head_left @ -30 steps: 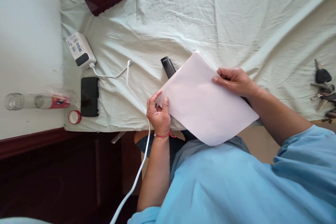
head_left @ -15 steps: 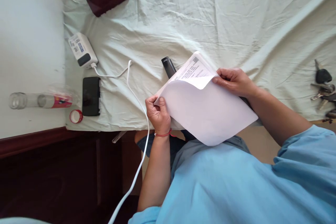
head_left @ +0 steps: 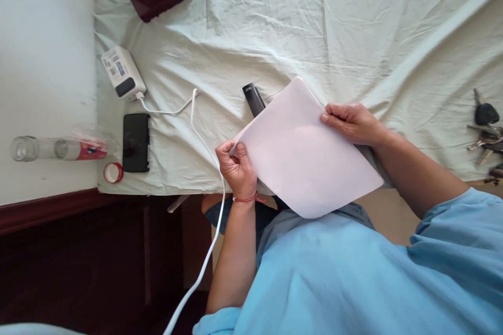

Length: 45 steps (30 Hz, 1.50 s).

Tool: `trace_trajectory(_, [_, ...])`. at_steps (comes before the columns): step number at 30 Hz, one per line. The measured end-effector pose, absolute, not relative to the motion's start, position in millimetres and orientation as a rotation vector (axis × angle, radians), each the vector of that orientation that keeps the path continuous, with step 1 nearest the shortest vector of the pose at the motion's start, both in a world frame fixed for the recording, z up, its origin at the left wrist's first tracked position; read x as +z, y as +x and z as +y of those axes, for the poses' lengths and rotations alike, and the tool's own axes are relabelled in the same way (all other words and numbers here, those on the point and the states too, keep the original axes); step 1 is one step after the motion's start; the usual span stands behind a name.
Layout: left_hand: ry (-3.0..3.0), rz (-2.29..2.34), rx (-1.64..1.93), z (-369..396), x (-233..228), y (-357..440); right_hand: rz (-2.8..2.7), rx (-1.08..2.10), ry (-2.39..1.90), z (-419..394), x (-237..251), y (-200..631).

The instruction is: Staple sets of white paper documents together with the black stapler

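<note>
Flattened again since the earlier frame, top sheet covers the print. Left hand (head_left: 237,166) pinches the paper stack (head_left: 306,157) corner; right hand (head_left: 351,122) clamps its far edge — squaring it over the bedsheet (head_left: 353,26).

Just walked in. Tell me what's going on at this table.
A person in a light blue shirt holds a stack of white paper with both hands over the near edge of a sheet-covered table. The left hand pinches the stack's left corner; the right hand grips its far edge. A black stapler lies partly under the paper. A phone, a white charger with its cable, a plastic bottle and keys lie around.
</note>
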<state>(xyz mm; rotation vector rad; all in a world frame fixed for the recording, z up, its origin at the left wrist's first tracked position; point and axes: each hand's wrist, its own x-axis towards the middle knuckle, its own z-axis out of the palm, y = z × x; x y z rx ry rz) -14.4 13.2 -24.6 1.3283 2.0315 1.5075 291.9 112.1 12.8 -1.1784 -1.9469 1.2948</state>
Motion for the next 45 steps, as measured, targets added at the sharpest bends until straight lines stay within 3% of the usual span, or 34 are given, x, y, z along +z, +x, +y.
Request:
trace_trajectory(12, [1.34,1.813,1.584,20,-19,-15,-1.914,1.423,-1.136,112,14,294])
trace_trajectory(32, [1.082,1.855,1.653,20,-33,-13,-1.822,1.4,-1.169,111,10,294])
trace_trajectory(45, [1.235,1.908,1.458,13,-32,-12,-1.786,1.406,-1.237,110,14,292])
